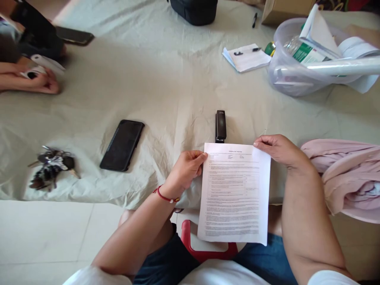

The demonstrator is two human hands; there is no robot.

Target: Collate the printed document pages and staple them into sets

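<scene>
A printed sheet of paper (234, 198) hangs upright over the near edge of the cloth, its text facing me. My left hand (190, 167) pinches its upper left corner between thumb and finger. At the upper right corner, my right hand (274, 148) grips the same paper. Whether it is one sheet or several stacked, I cannot tell. Just beyond the paper's top edge lies a black stapler (221, 124), its near end partly hidden behind the paper. A black phone (122, 145) rests to the left of my left hand.
A bunch of keys (55, 166) lies far left. Pink fabric (350, 170) sits at right. Behind are a translucent tub (285, 81) of papers and bottles, a paper stack (251, 59) with pens, and a black case (196, 10). Another person's hands (41, 79) hold a white object.
</scene>
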